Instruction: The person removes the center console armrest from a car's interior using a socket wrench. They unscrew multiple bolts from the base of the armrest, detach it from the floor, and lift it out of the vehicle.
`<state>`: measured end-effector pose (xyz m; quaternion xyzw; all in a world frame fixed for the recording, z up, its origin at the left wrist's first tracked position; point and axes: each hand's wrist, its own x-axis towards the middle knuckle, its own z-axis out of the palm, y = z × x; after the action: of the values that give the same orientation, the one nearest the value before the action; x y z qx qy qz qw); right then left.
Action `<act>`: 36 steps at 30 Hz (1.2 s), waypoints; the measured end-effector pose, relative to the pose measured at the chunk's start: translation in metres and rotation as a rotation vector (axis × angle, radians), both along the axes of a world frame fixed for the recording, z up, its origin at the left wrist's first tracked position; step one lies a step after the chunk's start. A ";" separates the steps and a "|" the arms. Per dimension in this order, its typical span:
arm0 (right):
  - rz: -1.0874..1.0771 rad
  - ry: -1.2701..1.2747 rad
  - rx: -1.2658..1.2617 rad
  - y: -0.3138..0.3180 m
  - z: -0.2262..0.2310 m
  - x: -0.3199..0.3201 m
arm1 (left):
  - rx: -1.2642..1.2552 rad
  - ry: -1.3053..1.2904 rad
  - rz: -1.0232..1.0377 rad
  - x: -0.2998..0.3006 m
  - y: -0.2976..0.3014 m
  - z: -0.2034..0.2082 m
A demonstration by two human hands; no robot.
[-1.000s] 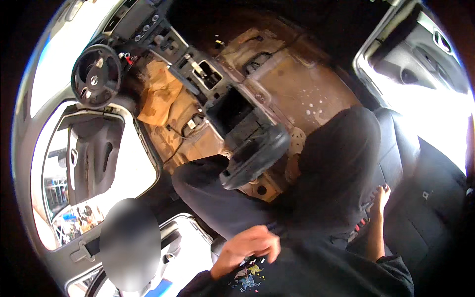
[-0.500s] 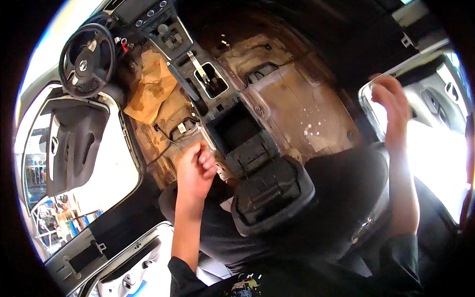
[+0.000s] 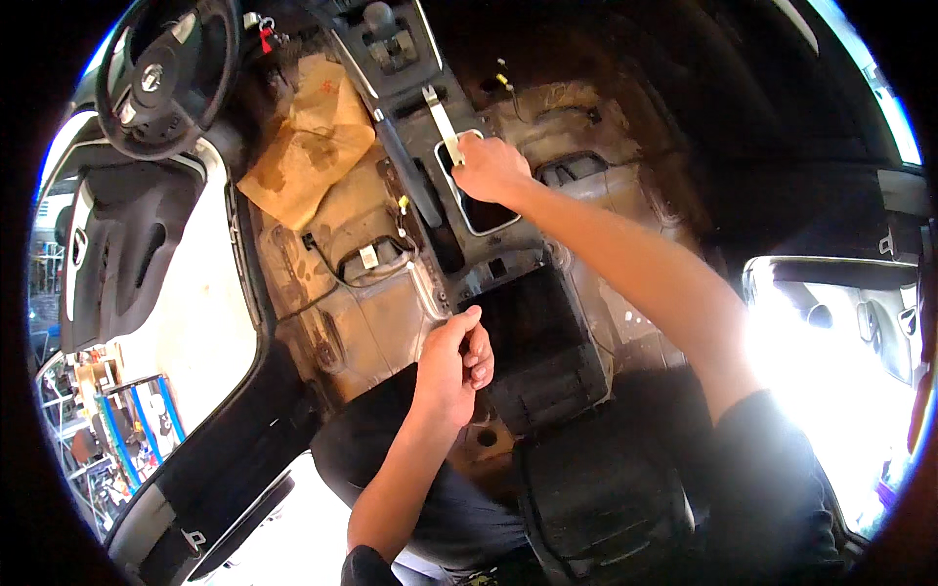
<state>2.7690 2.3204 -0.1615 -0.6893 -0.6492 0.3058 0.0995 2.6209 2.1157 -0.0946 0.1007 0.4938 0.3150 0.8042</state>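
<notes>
My right hand [image 3: 491,168] is closed around the lower end of a pale, flat trim pry tool [image 3: 442,119] with a notched tip. This tool lies over the cup-holder opening [image 3: 479,230] of the centre console [image 3: 503,266], its tip pointing toward the gear lever [image 3: 379,18]. Beside the console's open storage box [image 3: 518,313], my left hand [image 3: 455,366] hovers with curled fingers and the thumb on top. Nothing shows in it, though its palm is partly hidden.
Both front seats are out, baring the stained floor [image 3: 376,327]. Brown paper [image 3: 318,146] lies on the driver's side below the steering wheel [image 3: 168,78]. Loose wiring connectors [image 3: 403,205] stick up beside the console. The console's lid [image 3: 601,488] is folded back. A front door [image 3: 132,244] stands open.
My right hand has come from the far right to the console and taken hold of the pry tool. The view has shifted forward; my left hand is now closer to the storage box.
</notes>
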 end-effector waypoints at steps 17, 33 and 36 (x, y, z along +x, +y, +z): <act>0.017 1.171 -0.414 -0.010 -0.036 0.069 | 0.043 0.129 0.015 -0.011 -0.007 -0.028; 0.099 0.088 -0.100 -0.262 0.058 0.246 | 0.200 0.176 -0.185 0.032 -0.016 -0.033; 0.291 -0.026 -0.245 -0.262 0.041 0.249 | 0.228 0.401 -0.147 0.027 -0.014 -0.039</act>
<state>3.0185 2.0581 -0.1203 -0.5990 -0.7012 0.3846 -0.0390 2.6479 2.1021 -0.1340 0.2872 0.5962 0.2829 0.6943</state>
